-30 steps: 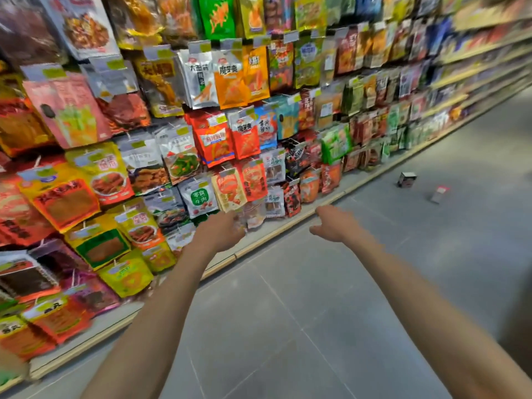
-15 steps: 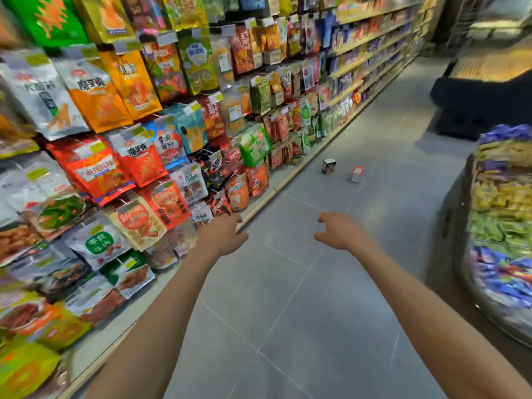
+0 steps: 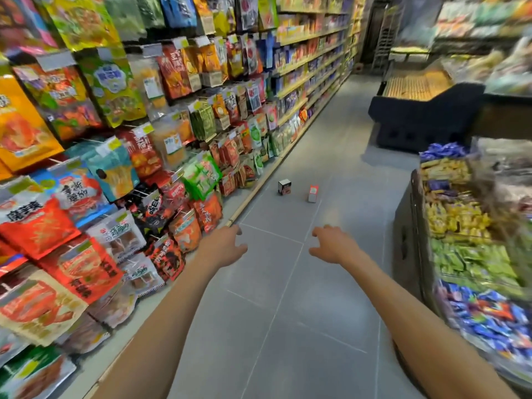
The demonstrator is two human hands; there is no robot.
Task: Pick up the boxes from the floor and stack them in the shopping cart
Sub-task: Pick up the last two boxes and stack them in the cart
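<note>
Ahead on the floor (image 3: 273, 312), dark box (image 3: 284, 187) beside white box (image 3: 313, 193), snack racks (image 3: 129, 168), candy bin (image 3: 404, 243), left hand (image 3: 223, 246), right hand (image 3: 334, 244), grips released

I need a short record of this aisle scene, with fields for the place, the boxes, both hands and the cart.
place: store aisle, grey tile floor, snack bags on the left, sweets bin on the right
boxes: dark box and white-and-red box, on the floor, apart, untouched
hands: left hand and right hand stretched forward, fingers relaxed, holding nothing
cart: not in view
</note>
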